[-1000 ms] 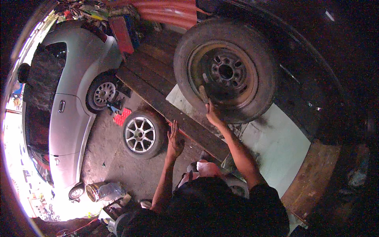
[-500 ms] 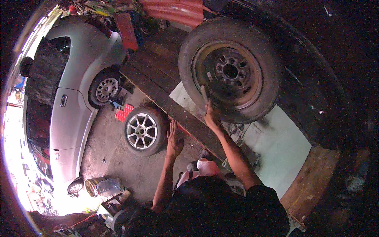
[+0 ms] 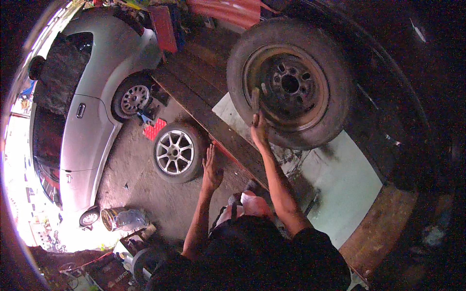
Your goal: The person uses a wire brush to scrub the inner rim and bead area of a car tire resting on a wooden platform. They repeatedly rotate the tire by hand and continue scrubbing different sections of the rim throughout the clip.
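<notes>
A large tyre on a rusty dark steel wheel (image 3: 318,104) leans over the bench in front of me, its hub face turned toward me. My right hand (image 3: 259,130) is closed on a short grey-brown stick-like tool (image 3: 256,99), whose exact kind I cannot make out. The tool points up across the lower left of the steel rim. My left hand (image 3: 211,169) holds nothing, its fingers stretched out and its thumb apart. It hovers by the red edge of the wooden bench (image 3: 194,104), right of a tyre with a silver spoked alloy wheel (image 3: 175,152) on the floor.
A silver car (image 3: 90,126) stands at the left, near a red patterned piece (image 3: 154,129) on the floor. A pale panel (image 3: 357,189) lies on the bench beneath the big tyre. Lower left are a round tin (image 3: 110,219) and clutter. Dark bodywork fills the right.
My right hand and the tool have moved up along the left side of the steel rim. The left hand stays open by the bench edge. The whole view has shifted slightly.
</notes>
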Available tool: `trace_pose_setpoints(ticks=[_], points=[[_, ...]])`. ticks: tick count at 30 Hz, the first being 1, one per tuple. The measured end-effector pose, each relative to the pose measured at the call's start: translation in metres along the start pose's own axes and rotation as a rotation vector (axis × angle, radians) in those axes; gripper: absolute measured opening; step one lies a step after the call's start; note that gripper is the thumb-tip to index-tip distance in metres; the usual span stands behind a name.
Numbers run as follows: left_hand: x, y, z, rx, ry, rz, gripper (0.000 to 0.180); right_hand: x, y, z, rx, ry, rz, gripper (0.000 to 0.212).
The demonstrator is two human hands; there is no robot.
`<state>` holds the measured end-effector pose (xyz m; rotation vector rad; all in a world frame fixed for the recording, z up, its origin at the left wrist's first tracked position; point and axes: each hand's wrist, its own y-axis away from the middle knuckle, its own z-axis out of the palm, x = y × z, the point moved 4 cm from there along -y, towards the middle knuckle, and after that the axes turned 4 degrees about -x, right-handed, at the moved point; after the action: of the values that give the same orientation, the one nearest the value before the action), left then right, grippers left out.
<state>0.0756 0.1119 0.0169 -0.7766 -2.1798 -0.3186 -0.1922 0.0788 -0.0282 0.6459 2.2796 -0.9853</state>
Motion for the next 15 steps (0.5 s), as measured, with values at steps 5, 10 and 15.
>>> trace_pose_setpoints(ticks=[5, 10, 15], points=[[0.002, 0.016, -0.001, 0.031, 0.021, -0.118, 0.106, -0.024, 0.029, -0.113, -0.316, -0.005, 0.355, 0.044], [0.010, 0.016, -0.008, 0.012, 0.001, -0.130, 0.105, 0.038, 0.090, -0.063, -0.142, 0.027, 0.269, 0.053], [-0.002, 0.024, -0.016, -0.032, -0.006, -0.187, 0.104, -0.046, -0.007, 0.013, -0.292, -0.175, 0.314, 0.039]])
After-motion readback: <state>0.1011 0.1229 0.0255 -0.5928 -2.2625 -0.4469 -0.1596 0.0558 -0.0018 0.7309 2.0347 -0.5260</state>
